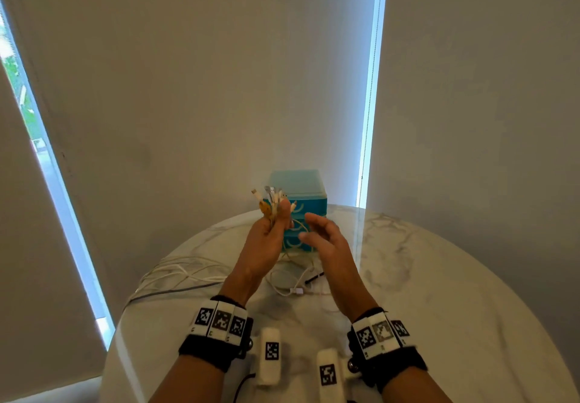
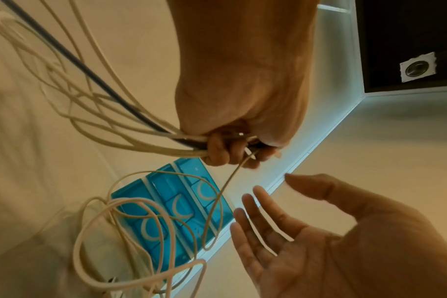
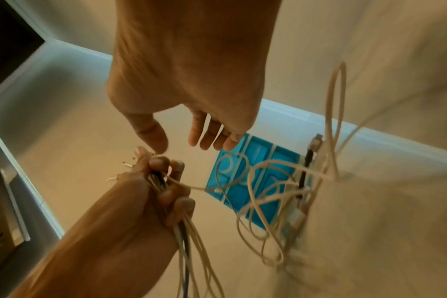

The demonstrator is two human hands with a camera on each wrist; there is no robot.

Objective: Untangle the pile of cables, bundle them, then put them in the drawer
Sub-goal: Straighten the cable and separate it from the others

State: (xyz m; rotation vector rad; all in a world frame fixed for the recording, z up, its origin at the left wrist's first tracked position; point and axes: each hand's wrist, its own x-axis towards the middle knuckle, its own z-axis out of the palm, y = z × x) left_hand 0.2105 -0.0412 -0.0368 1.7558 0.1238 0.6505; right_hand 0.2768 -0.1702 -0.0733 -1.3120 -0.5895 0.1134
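Observation:
My left hand (image 1: 272,228) is raised above the table and grips a bunch of cables (image 1: 270,201), mostly white with one dark, their plug ends sticking up past the fist (image 2: 230,149). The cords trail down to the left across the marble table (image 1: 182,272) and in loose loops (image 3: 265,203) in front of the drawers. My right hand (image 1: 326,239) hovers just right of the left one, fingers straight and spread, palm facing it (image 2: 293,231), holding nothing. Behind both hands stands a small blue drawer unit (image 1: 303,189) with three shut drawers (image 2: 176,207).
The round marble table (image 1: 439,292) ends close to the wall behind the drawer unit. A short black connector (image 1: 314,277) and a white plug (image 1: 298,291) lie among the loose loops. Window strips flank the wall.

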